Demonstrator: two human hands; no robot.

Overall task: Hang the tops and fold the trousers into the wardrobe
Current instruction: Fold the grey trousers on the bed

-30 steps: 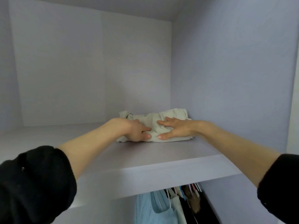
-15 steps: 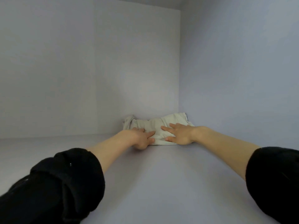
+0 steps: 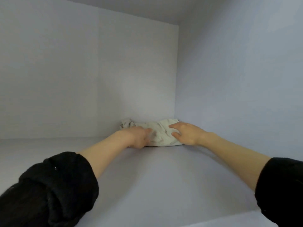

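**Folded trousers on the shelf, far right corner**

Head view: the folded trousers [image 3: 161, 134] lie in the wardrobe shelf's [image 3: 147, 185] far right corner. The right hand [image 3: 186, 134] presses flat on them; the blurred left hand's [image 3: 139, 136] grip cannot be told. Hung tops are out of view.

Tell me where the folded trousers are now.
In the head view, the folded trousers lie on the wardrobe shelf, in its back right corner, under both hands.
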